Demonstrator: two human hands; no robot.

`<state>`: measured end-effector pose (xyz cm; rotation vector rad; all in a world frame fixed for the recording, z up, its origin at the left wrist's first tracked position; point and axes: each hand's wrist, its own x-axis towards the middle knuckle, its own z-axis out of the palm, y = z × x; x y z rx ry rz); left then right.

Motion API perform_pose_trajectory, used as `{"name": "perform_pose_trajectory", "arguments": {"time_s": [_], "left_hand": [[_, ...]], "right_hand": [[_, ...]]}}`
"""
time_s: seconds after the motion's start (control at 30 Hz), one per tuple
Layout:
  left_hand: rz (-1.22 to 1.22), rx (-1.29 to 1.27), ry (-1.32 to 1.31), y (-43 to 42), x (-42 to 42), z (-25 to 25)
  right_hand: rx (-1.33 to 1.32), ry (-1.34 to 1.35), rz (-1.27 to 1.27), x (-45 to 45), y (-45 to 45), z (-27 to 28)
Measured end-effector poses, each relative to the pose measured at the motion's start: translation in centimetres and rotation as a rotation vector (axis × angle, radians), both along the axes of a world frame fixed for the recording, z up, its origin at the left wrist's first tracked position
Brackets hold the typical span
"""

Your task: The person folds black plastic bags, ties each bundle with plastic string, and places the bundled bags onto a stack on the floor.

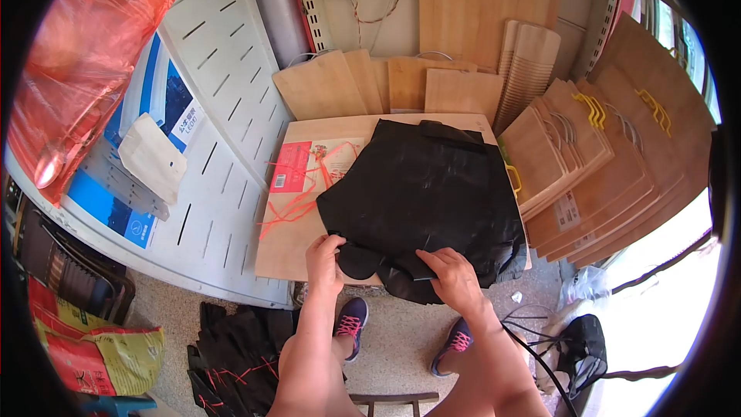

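Observation:
A large piece of black sheet material, folded in places, lies over a light wooden board in front of me. At its lower left edge, my left hand pinches a corner between thumb and fingers. My right hand grips a folded part of the same material along its near edge. Loose red string lies on the board left of the material, across a pink and white printed label.
Wooden boards with handles lean at the right, more at the back. Left is a white slotted shelf with a red plastic bag. On the floor are black pieces with red ties and a black bag.

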<state>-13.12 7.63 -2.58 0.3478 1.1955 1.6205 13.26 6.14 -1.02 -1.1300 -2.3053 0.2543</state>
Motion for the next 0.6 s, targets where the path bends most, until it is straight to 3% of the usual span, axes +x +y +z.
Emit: {"name": "perform_pose_trajectory", "arguments": {"time_s": [0.17,0.3,0.4,0.43,0.53,0.57,0.6], "left_hand": [[-0.055,0.034,-0.060,-0.2,-0.4,0.8],[-0.207,0.005,0.030,-0.5,0.9,2.4],[-0.266,0.051,0.060,0.1,1.7,1.8],[-0.266,0.052,0.059,0.3,2.0,1.4],[-0.311,0.011,0.769,0.5,2.3,-0.4],[-0.311,0.011,0.769,0.4,2.1,-1.0],[-0.287,0.118,1.092,0.2,2.2,-0.7]], "right_hand": [[-0.277,0.140,0.019,-0.1,-0.8,1.5],[-0.312,0.199,0.008,-0.3,-0.3,0.5],[-0.328,0.347,-0.079,-0.5,0.0,-0.3],[-0.462,0.380,-0.165,-0.5,0.1,0.0],[-0.659,0.430,-0.280,0.2,0.6,-0.7],[-0.723,0.447,-0.308,0.7,0.8,-1.2],[-0.724,0.447,-0.309,1.2,1.1,-1.4]]}}
